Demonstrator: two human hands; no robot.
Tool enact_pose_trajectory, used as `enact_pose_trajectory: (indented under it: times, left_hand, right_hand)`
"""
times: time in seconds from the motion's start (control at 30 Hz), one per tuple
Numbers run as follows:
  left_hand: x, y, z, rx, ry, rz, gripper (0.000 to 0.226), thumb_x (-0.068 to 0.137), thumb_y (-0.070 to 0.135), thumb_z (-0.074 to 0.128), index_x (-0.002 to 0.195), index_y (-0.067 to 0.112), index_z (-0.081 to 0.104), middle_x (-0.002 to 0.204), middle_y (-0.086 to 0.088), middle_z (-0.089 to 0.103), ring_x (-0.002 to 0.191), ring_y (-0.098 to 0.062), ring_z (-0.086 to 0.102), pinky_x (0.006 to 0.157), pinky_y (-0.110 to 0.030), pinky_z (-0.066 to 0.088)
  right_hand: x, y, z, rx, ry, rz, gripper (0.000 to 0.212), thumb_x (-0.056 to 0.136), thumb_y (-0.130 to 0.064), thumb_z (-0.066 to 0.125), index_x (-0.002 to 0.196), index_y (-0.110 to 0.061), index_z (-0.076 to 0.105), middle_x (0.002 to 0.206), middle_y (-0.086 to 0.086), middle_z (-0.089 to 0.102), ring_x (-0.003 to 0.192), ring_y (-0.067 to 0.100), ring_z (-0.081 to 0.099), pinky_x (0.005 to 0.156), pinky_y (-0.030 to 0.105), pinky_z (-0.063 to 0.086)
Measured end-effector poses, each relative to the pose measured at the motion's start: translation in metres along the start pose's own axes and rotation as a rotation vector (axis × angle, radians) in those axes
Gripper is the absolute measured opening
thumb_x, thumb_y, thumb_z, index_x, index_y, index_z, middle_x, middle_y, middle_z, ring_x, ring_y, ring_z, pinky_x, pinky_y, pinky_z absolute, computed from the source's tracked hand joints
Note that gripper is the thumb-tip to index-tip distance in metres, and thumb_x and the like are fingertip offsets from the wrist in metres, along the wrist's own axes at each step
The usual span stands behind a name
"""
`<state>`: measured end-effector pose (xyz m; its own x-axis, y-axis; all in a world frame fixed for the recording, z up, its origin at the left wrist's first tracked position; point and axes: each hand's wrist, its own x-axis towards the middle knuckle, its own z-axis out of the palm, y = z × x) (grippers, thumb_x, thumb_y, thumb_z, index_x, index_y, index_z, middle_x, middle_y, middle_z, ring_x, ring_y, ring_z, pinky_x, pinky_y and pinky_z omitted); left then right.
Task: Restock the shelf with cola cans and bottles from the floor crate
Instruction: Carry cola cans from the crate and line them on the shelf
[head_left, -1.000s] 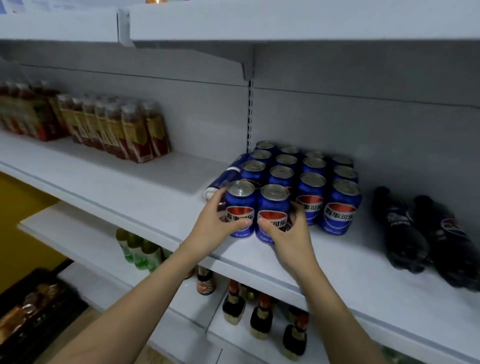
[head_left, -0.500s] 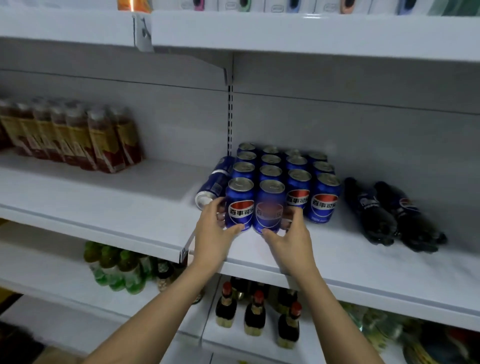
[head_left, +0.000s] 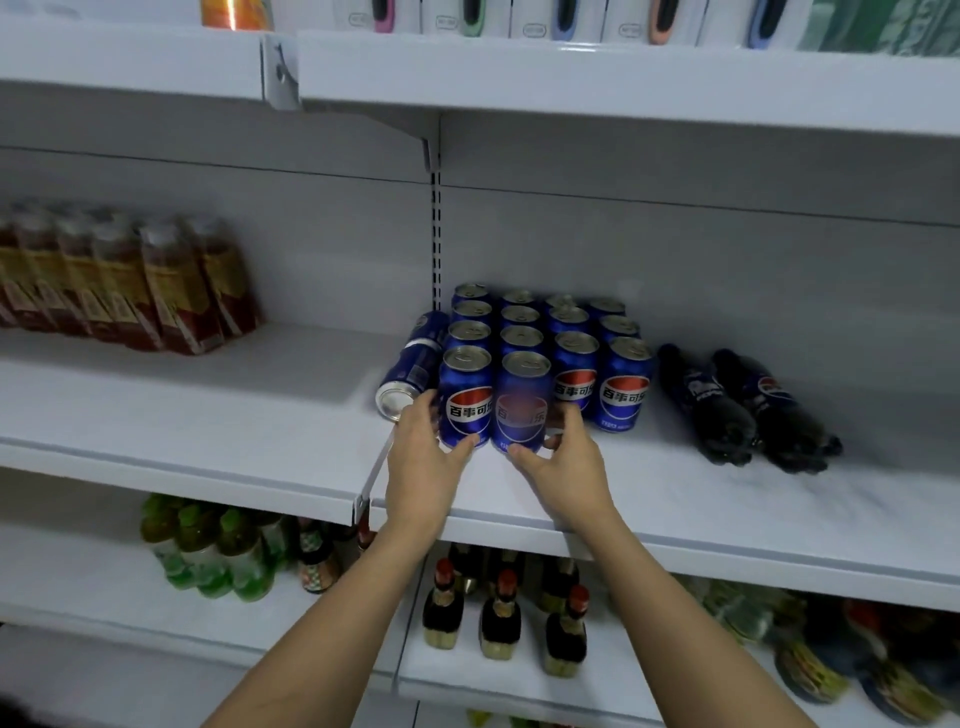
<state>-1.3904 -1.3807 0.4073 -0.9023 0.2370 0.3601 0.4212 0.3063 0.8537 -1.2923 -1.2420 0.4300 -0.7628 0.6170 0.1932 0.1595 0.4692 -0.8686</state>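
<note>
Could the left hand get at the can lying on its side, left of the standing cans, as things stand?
Probably yes. The left hand grips the front-left can, and the tipped can lies just beyond its fingertips with bare shelf on its left. It must let go first.

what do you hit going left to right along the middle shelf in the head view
red-brown drink bottles → cola can lying on its side → block of upright cola cans → two dark cola bottles lying down
</note>
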Motion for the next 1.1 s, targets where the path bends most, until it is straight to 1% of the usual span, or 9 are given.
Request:
enact_pose_trajectory:
  times: [0.13, 0.23, 0.3, 0.37, 0.5, 0.6, 0.83, 0.97, 1.1]
  left_hand:
    - [-0.008, 0.006, -0.003, 0.060, 0.016, 0.082, 0.067, 0.082, 0.029, 0.079, 0.138, 0.026, 0.042, 0.129, 0.001, 0.054, 0.114, -0.015, 0.056, 0.095, -0.040, 0.052]
    - [-0.029, 0.010, -0.007, 0.080, 0.114, 0.155, 0.042, 0.090, 0.021, 0.068, 0.128, 0.017, 0.052, 0.121, -0.003, 0.056, 0.113, -0.019, 0.048, 0.094, -0.046, 0.049]
    - [-0.051, 0.008, -0.004, 0.079, 0.161, 0.211, 0.028, 0.093, 0.014, 0.061, 0.121, 0.014, 0.057, 0.116, -0.002, 0.060, 0.111, -0.020, 0.048, 0.093, -0.048, 0.047]
    - [-0.076, 0.011, 0.006, 0.056, 0.134, 0.239, 0.022, 0.094, 0.012, 0.059, 0.116, 0.016, 0.061, 0.112, 0.003, 0.062, 0.109, -0.016, 0.049, 0.092, -0.047, 0.048]
    - [-0.110, 0.045, 0.039, -0.006, -0.037, 0.221, 0.022, 0.097, 0.016, 0.057, 0.117, 0.022, 0.062, 0.115, 0.012, 0.058, 0.112, -0.006, 0.047, 0.098, -0.040, 0.047]
    - [-0.128, 0.093, 0.072, -0.056, -0.203, 0.244, 0.026, 0.099, 0.021, 0.054, 0.125, 0.026, 0.059, 0.124, 0.014, 0.056, 0.118, 0.000, 0.043, 0.105, -0.031, 0.040]
    - [-0.215, 0.216, 0.189, -0.191, -0.521, 0.312, 0.033, 0.104, 0.032, 0.045, 0.136, 0.028, 0.054, 0.135, 0.010, 0.057, 0.126, -0.008, 0.047, 0.106, -0.028, 0.037]
    - [-0.287, 0.274, 0.259, -0.319, -0.719, 0.224, 0.036, 0.106, 0.037, 0.041, 0.138, 0.026, 0.054, 0.139, 0.010, 0.055, 0.127, -0.006, 0.048, 0.105, -0.025, 0.039]
    - [-0.369, 0.332, 0.327, -0.426, -0.994, 0.094, 0.039, 0.109, 0.039, 0.032, 0.136, 0.023, 0.056, 0.139, 0.003, 0.056, 0.131, -0.012, 0.049, 0.105, -0.025, 0.037]
  right_hand:
    - [-0.007, -0.005, -0.004, -0.067, -0.061, -0.019, 0.064, 0.085, -0.021, 0.076, 0.138, -0.023, 0.040, 0.133, -0.003, 0.058, 0.113, 0.013, 0.057, 0.098, 0.032, 0.048]
    - [-0.022, -0.009, -0.012, -0.062, -0.123, -0.012, 0.076, 0.088, -0.021, 0.071, 0.150, -0.021, 0.028, 0.146, -0.002, 0.048, 0.129, 0.015, 0.049, 0.108, 0.033, 0.043]
    - [-0.037, -0.005, -0.023, -0.051, -0.107, 0.008, 0.076, 0.092, -0.023, 0.066, 0.154, -0.024, 0.022, 0.143, -0.002, 0.045, 0.129, 0.015, 0.047, 0.107, 0.034, 0.043]
    - [-0.054, 0.004, -0.039, -0.027, -0.067, 0.011, 0.064, 0.096, -0.024, 0.060, 0.150, -0.028, 0.026, 0.135, -0.002, 0.048, 0.123, 0.016, 0.050, 0.103, 0.031, 0.044]
    - [-0.076, 0.022, -0.085, 0.042, 0.015, 0.019, 0.042, 0.101, -0.026, 0.050, 0.140, -0.033, 0.036, 0.131, -0.006, 0.051, 0.117, 0.014, 0.054, 0.104, 0.043, 0.048]
    - [-0.091, 0.038, -0.136, 0.049, 0.115, 0.022, 0.036, 0.103, -0.031, 0.047, 0.138, -0.034, 0.039, 0.131, -0.009, 0.052, 0.117, 0.013, 0.054, 0.103, 0.043, 0.048]
    - [-0.165, 0.111, -0.285, 0.066, 0.326, 0.136, 0.039, 0.105, -0.037, 0.046, 0.142, -0.027, 0.044, 0.135, -0.005, 0.053, 0.122, 0.012, 0.052, 0.099, 0.028, 0.043]
    - [-0.216, 0.153, -0.369, 0.050, 0.399, 0.218, 0.044, 0.106, -0.039, 0.042, 0.147, -0.023, 0.043, 0.146, -0.006, 0.047, 0.134, 0.010, 0.044, 0.105, 0.025, 0.036]
    - [-0.278, 0.190, -0.457, 0.038, 0.480, 0.317, 0.047, 0.107, -0.042, 0.036, 0.149, -0.021, 0.042, 0.150, -0.002, 0.045, 0.138, 0.015, 0.042, 0.107, 0.029, 0.038]
